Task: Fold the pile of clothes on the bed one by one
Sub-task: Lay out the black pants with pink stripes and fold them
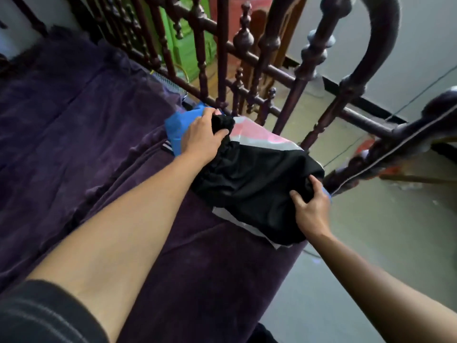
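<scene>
Hands, left (201,136) and right (310,210), grip black garment (252,184) on bed (86,144).

blue garment (176,131) mostly behind left hand (202,137), type unclear. pink-and-white cloth (259,134) largely under black garment (252,186), only edges show. left fingertips buried in bunched black fabric. right hand (311,206) fingers tucked under the garment's edge; blue sliver (327,194) behind it, maybe another garment. red-orange things (366,146) past bed rail (405,131) blurred. striped sleeve (37,315) cut by bottom-left corner.
</scene>
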The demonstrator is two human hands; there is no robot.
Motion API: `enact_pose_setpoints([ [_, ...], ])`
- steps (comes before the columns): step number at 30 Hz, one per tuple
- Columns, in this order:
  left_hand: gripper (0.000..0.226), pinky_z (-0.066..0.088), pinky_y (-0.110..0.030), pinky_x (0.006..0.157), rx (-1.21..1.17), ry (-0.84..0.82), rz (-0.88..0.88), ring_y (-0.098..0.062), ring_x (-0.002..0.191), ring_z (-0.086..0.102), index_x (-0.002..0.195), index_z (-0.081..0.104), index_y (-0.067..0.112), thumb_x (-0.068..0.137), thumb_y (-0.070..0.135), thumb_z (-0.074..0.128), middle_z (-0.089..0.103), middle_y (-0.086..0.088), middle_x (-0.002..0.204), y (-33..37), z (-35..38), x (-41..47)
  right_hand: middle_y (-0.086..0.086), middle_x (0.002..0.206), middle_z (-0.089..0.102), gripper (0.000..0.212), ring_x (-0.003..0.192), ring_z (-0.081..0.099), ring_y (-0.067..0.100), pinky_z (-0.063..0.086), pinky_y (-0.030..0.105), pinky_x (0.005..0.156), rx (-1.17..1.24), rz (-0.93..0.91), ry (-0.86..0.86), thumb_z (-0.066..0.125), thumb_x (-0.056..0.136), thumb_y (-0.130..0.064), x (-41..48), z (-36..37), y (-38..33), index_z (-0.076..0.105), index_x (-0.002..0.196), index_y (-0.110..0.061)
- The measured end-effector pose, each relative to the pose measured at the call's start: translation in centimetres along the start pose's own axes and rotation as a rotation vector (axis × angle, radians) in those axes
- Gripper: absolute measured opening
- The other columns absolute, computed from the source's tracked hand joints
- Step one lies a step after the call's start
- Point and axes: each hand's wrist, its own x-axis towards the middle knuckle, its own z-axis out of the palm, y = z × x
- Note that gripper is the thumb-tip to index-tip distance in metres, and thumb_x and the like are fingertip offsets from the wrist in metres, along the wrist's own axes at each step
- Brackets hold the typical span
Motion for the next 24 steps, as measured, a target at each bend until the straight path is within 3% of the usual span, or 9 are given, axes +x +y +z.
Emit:
enact_pose_setpoints([
  [3,0.062,0.038,-0.040,0.093,-0.007,-0.138,-0.057,-0.031,0.126,0.044,0.143,0.030,0.025,0.091,0.042,0.058,0.045,-0.008,0.139,1.1,5.2,3.1,0.006,0.143,0.048,0.067,0.130,0.046,0.026,0.035,0.035,0.107,-0.105,0.068,-0.077,0.067,0.089,-0.025,1.3,-0.4,3.4,0.035,0.147,-0.016],
  [6,0.063,0.033,-0.044,0.101,0.156,-0.168,-0.047,-0.031,0.130,0.034,0.148,0.026,0.026,0.094,0.046,0.051,0.036,-0.010,0.142,0.4,9.3,2.5,0.011,0.146,0.041,0.073,0.130,0.042,0.033,0.038,0.043,0.105,-0.470,0.026,-0.127,0.066,0.086,-0.040,1.5,-1.1,6.7,0.034,0.147,-0.017],
  [8,0.056,0.030,-0.044,0.104,0.343,-0.096,0.045,-0.032,0.130,0.032,0.145,0.033,0.026,0.095,0.045,0.048,0.035,-0.013,0.143,-1.2,11.3,0.5,0.014,0.151,0.032,0.069,0.133,0.036,0.037,0.036,0.049,0.105,-0.687,-0.183,0.000,0.062,0.085,-0.046,2.0,-1.5,7.2,0.039,0.144,-0.018],
  [10,0.054,0.023,-0.048,0.110,0.457,-0.113,0.096,-0.032,0.139,0.021,0.147,0.030,0.031,0.096,0.047,0.043,0.024,-0.013,0.152,-3.0,12.8,-1.4,0.016,0.154,0.029,0.065,0.139,0.029,0.038,0.031,0.051,0.106,-0.736,-0.446,0.088,0.055,0.085,-0.050,3.1,-0.7,6.6,0.044,0.142,-0.020],
  [12,0.058,0.015,-0.053,0.114,0.515,-0.228,0.065,-0.033,0.145,0.008,0.150,0.016,0.037,0.098,0.050,0.036,0.007,-0.011,0.159,-4.9,14.1,-1.9,0.015,0.155,0.028,0.065,0.144,0.021,0.036,0.023,0.055,0.111,-0.758,-0.579,-0.021,0.047,0.087,-0.057,4.5,1.0,6.2,0.043,0.144,-0.026],
  [15,0.059,0.016,-0.055,0.113,0.516,-0.323,0.008,-0.034,0.146,0.003,0.151,0.007,0.039,0.099,0.049,0.034,-0.001,-0.009,0.160,-7.1,15.6,-0.9,0.010,0.161,0.015,0.075,0.148,0.007,0.034,0.014,0.059,0.114,-0.948,-0.546,-0.285,0.028,0.085,-0.074,5.8,4.0,9.2,0.029,0.149,-0.037],
  [19,0.059,0.016,-0.054,0.113,0.491,-0.385,0.008,-0.034,0.146,0.003,0.151,0.008,0.040,0.099,0.047,0.035,0.002,-0.009,0.160,-8.5,17.0,0.1,0.012,0.161,0.012,0.078,0.148,0.006,0.036,0.012,0.060,0.113,-1.056,-0.579,-0.334,0.025,0.086,-0.074,6.0,5.1,13.8,0.023,0.152,-0.033],
  [24,0.055,0.015,-0.050,0.114,0.436,-0.325,-0.020,-0.032,0.146,0.005,0.150,0.017,0.037,0.099,0.040,0.038,0.003,-0.010,0.160,-6.9,13.5,-2.8,0.011,0.162,0.001,0.080,0.148,-0.004,0.035,0.006,0.059,0.114,-1.120,-0.510,-0.421,0.019,0.086,-0.076,5.6,4.5,11.4,0.010,0.153,-0.034],
])
